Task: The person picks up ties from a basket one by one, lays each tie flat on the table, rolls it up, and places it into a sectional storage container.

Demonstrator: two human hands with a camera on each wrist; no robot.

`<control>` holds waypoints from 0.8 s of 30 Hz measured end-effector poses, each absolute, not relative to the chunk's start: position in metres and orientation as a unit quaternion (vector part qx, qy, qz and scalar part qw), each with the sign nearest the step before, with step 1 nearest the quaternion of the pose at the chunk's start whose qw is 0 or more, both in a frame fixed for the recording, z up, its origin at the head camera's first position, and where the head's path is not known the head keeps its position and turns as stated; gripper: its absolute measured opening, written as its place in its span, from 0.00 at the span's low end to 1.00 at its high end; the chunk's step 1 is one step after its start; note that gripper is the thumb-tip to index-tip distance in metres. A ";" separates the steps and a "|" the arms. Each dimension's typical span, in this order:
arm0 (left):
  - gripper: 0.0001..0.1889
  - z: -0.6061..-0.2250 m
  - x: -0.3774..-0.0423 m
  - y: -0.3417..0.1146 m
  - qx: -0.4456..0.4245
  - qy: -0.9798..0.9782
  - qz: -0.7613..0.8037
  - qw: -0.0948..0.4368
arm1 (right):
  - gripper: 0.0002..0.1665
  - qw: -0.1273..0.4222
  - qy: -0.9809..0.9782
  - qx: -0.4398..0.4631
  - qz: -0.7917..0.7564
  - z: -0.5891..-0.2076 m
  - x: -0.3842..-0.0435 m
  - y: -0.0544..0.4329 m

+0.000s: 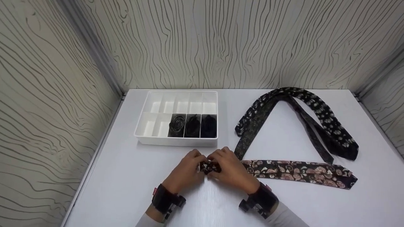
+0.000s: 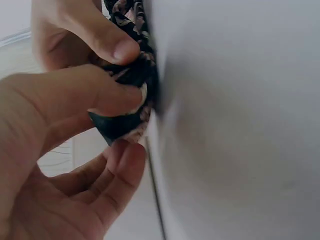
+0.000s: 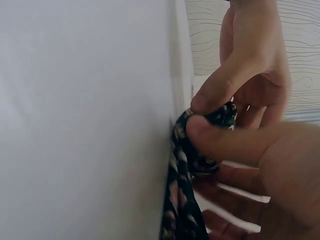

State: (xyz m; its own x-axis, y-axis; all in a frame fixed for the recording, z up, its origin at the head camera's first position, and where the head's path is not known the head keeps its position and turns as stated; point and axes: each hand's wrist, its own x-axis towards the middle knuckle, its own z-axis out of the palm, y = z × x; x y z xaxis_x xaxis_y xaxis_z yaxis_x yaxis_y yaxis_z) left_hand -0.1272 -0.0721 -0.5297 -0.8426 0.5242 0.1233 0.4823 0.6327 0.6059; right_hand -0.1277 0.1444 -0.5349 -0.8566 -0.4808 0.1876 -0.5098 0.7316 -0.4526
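A dark necktie with pink roses (image 1: 303, 173) lies along the front of the table, its wide pointed end to the right. Its left end is wound into a small roll (image 1: 208, 167) between both hands. The left hand (image 1: 186, 171) pinches the left side of this roll; in the left wrist view its thumb lies across the wound fabric (image 2: 125, 125). From the other side the right hand (image 1: 232, 170) grips the roll, and its thumb presses on it in the right wrist view. There the flat tail of the tie (image 3: 182, 205) runs out from the roll, along the table.
A white divided box (image 1: 176, 141) stands behind the hands. Three front compartments at its right hold rolled dark ties (image 1: 177, 125). To the right, a black tie with white flowers (image 1: 328, 116) and a dark small-patterned tie (image 1: 254, 132) lie in an arch. Patterned walls (image 1: 217, 44) enclose the table.
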 end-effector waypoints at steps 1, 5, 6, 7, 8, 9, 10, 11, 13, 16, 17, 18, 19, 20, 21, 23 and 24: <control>0.19 -0.528 -0.126 -0.072 0.278 0.906 0.318 0.028 | 0.29 0.033 -0.930 0.270 0.248 -0.534 -0.128 0.145; 0.22 -0.526 -0.124 -0.068 0.274 0.906 0.322 0.018 | 0.24 0.069 -0.929 0.276 0.237 -0.536 -0.128 0.151; 0.22 -0.526 -0.124 -0.067 0.274 0.904 0.328 0.019 | 0.23 0.074 -0.929 0.275 0.238 -0.537 -0.128 0.153; 0.22 -0.528 -0.124 -0.066 0.274 0.900 0.338 0.021 | 0.23 0.072 -0.929 0.271 0.244 -0.538 -0.129 0.155; 0.21 -0.529 -0.124 -0.065 0.275 0.897 0.345 0.023 | 0.23 0.069 -0.929 0.267 0.247 -0.538 -0.128 0.156; 0.20 -0.529 -0.124 -0.065 0.277 0.895 0.349 0.027 | 0.24 0.058 -0.929 0.264 0.253 -0.537 -0.128 0.158; 0.19 -0.530 -0.125 -0.064 0.280 0.894 0.349 0.028 | 0.26 0.048 -0.929 0.261 0.259 -0.537 -0.127 0.158; 0.18 -0.531 -0.125 -0.064 0.284 0.893 0.348 0.025 | 0.26 0.041 -0.928 0.261 0.263 -0.537 -0.127 0.159; 0.18 -0.531 -0.125 -0.063 0.288 0.893 0.346 0.019 | 0.28 0.037 -0.926 0.262 0.270 -0.537 -0.126 0.160; 0.19 -0.531 -0.124 -0.061 0.287 0.889 0.356 0.028 | 0.29 0.048 -0.928 0.259 0.264 -0.539 -0.125 0.162; 0.18 -0.531 -0.124 -0.060 0.289 0.886 0.362 0.033 | 0.28 0.053 -0.929 0.257 0.261 -0.540 -0.125 0.163; 0.18 -0.532 -0.123 -0.059 0.291 0.883 0.366 0.038 | 0.29 0.056 -0.930 0.255 0.259 -0.540 -0.124 0.164; 0.18 -0.532 -0.123 -0.058 0.293 0.881 0.368 0.041 | 0.29 0.054 -0.931 0.253 0.259 -0.541 -0.123 0.165; 0.17 -0.532 -0.123 -0.057 0.296 0.881 0.367 0.042 | 0.30 0.049 -0.930 0.253 0.262 -0.540 -0.123 0.166; 0.16 -0.532 -0.123 -0.057 0.300 0.882 0.361 0.037 | 0.30 0.042 -0.929 0.254 0.265 -0.540 -0.122 0.166; 0.15 -0.532 -0.123 -0.057 0.305 0.887 0.345 0.023 | 0.30 0.030 -0.927 0.255 0.272 -0.539 -0.121 0.168; 0.15 -0.531 -0.123 -0.057 0.305 0.890 0.338 0.017 | 0.30 0.026 -0.927 0.256 0.273 -0.539 -0.121 0.168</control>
